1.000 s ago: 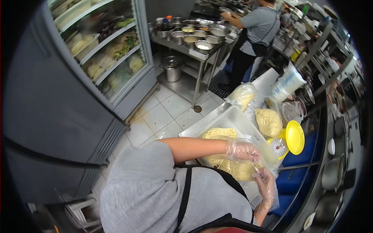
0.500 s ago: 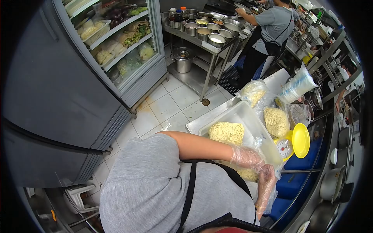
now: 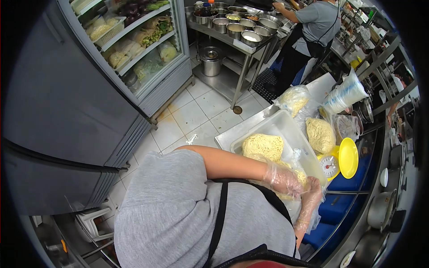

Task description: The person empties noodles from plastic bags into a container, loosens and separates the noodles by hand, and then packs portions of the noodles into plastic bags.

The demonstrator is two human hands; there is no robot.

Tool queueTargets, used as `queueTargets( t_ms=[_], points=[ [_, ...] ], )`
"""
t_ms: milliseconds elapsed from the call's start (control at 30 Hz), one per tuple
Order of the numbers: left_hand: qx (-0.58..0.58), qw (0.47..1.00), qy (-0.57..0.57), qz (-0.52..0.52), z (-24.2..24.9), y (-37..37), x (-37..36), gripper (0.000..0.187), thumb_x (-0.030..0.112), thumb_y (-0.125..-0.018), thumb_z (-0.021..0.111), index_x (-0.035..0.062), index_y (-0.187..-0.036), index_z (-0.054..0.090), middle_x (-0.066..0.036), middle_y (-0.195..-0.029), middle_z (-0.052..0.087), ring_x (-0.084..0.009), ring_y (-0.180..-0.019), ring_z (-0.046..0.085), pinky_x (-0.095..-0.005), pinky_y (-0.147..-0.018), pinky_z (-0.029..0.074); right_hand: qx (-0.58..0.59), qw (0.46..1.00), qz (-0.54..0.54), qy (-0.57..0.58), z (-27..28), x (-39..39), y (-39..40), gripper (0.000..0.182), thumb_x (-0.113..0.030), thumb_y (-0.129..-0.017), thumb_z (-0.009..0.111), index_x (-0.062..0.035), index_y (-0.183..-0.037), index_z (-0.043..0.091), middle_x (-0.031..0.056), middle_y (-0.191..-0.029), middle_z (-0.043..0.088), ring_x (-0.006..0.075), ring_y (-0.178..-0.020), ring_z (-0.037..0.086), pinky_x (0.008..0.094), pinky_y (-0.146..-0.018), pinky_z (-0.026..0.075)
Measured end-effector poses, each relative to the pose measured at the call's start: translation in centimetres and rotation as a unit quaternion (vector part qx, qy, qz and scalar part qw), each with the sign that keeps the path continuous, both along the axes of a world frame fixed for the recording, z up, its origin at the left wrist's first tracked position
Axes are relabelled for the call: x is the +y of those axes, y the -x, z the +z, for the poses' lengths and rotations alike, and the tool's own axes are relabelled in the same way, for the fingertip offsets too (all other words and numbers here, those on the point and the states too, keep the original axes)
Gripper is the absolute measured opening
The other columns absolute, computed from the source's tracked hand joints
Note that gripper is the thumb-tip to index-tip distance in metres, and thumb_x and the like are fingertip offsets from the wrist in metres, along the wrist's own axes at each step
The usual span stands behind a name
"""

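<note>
My left hand (image 3: 286, 181), in a clear plastic glove, reaches across the tub with its fingers curled in. My right hand (image 3: 312, 191), also gloved, meets it at the tub's near right corner, fingers bent together. Between and beside them is a clear plastic bag (image 3: 301, 177) with yellow noodles in it; the fingertips and the exact grip are partly hidden. A bigger clump of yellow noodles (image 3: 263, 147) lies in the translucent plastic tub (image 3: 308, 154), just beyond my left wrist. More noodles (image 3: 284, 195) show below my left hand.
A yellow kitchen scale (image 3: 330, 166) stands right of the tub. Behind it are bagged noodles (image 3: 320, 135), another noodle bag (image 3: 292, 99) and a stack of plastic (image 3: 345, 94). A glass-door fridge (image 3: 134, 53) is at left. A co-worker (image 3: 308, 40) stands beyond, near metal pots (image 3: 235, 30).
My two hands have shifted slightly up and stay close together. More noodles now show beside and between them. The view has moved slightly, and the co-worker's arm has moved.
</note>
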State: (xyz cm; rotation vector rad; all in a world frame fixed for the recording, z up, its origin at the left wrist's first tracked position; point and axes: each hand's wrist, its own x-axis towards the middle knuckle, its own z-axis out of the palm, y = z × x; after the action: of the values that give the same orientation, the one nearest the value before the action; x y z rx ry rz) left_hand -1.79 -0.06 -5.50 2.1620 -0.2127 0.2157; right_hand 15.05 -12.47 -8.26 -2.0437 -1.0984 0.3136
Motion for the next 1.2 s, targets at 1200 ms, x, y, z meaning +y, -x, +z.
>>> queueTargets(
  t_ms=[1200],
  points=[
    [0.110,0.985,-0.008,0.131,-4.2,0.4,2.2,0.031,0.038,-0.091,0.048,0.0109,-0.101,0.060,-0.017,-0.091,0.062,-0.0337,-0.087,0.059,-0.0419,-0.079,0.044,0.056,0.970,-0.089,-0.219,-1.7,5.5,0.2,0.020,-0.017,-0.088,0.060,0.0019,-0.094,0.062,0.0058,-0.085,0.063,0.0128,-0.081,0.057,0.0278,-0.077,0.046]
  ],
)
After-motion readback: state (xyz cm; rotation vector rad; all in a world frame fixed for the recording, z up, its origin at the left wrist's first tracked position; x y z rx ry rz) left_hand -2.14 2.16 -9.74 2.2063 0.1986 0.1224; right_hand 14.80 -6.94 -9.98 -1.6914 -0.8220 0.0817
